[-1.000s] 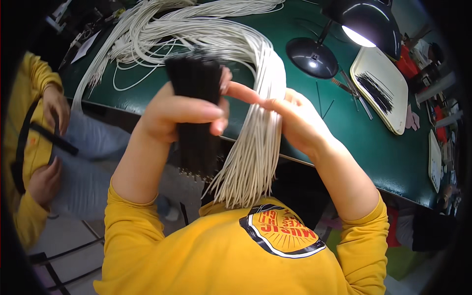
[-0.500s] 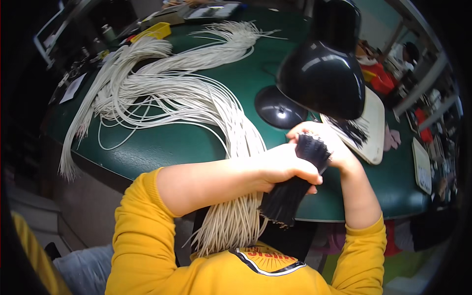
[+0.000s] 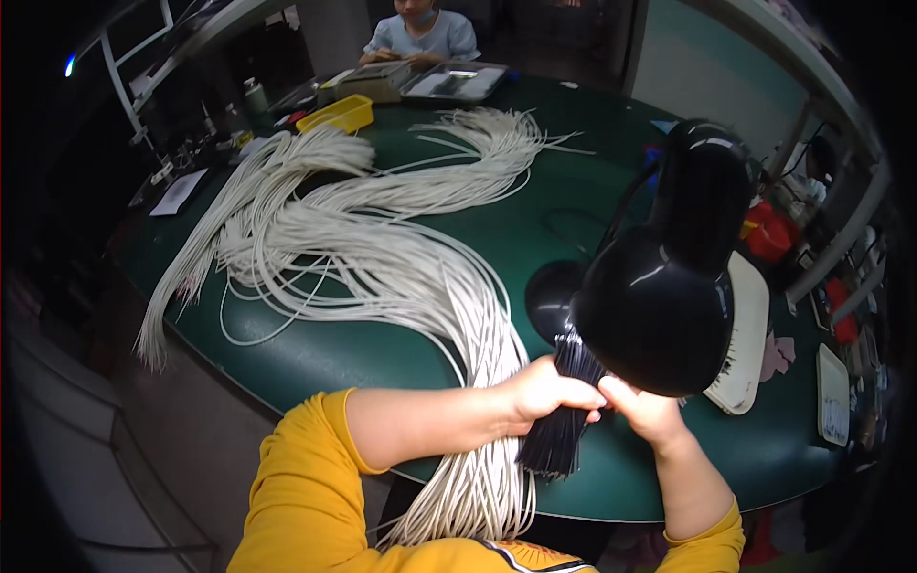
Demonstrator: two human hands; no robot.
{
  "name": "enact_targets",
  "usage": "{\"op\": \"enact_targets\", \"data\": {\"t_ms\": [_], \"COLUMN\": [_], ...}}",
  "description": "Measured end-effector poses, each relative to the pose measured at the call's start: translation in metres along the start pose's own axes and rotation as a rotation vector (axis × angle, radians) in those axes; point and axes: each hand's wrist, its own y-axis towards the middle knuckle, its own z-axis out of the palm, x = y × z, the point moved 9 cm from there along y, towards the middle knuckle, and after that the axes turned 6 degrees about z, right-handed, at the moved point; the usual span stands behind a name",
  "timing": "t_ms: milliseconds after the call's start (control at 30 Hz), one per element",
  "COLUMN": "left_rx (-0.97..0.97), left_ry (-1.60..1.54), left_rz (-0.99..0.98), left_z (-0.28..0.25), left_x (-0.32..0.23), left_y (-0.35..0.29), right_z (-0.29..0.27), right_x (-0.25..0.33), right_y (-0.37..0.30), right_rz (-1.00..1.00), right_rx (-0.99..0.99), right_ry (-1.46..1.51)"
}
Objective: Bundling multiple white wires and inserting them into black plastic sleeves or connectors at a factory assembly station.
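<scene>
My left hand is closed round a thick bundle of short black wires, which stands roughly upright with its ends fanning out above and below the fist. Close against the bundle's right side is my right hand, thumb and fingers drawn together. The lamp head hides part of that hand, so whatever it pinches cannot be made out. Under my left forearm runs a long hank of off-white wires, curving across the green table and hanging over its near edge.
A black desk lamp stands over my hands, its round base behind them. Right of it lie a cream tray, a pink cloth and a smaller tray. A yellow bin and a seated person are at the far side.
The view has tilted up, bringing the seated person into sight. My right hand has come from behind the bundle's top to its right side; my left hand still grips the black wires.
</scene>
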Motion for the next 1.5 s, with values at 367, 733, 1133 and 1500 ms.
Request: {"op": "enact_targets", "data": {"t_ms": [367, 733, 1133, 1500], "left_rx": [0.105, 0.162, 0.120, 0.138], "left_ry": [-0.008, -0.094, 0.024, 0.003], "left_rz": [0.046, 0.025, 0.098, 0.066], "left_z": [0.017, 0.013, 0.003, 0.005], "left_x": [-0.013, -0.003, -0.006, -0.001], "left_y": [-0.012, -0.006, -0.016, -0.013], "right_z": [0.006, 0.011, 0.025, 0.005], "right_x": [0.000, 0.035, 0.012, 0.018], "right_y": [-0.010, -0.007, -0.006, -0.007], "right_rz": [0.150, 0.099, 0.043, 0.051], "right_rx": [0.049, 0.235, 0.287, 0.330], "right_ry": [0.308, 0.531, 0.571, 0.962]}}
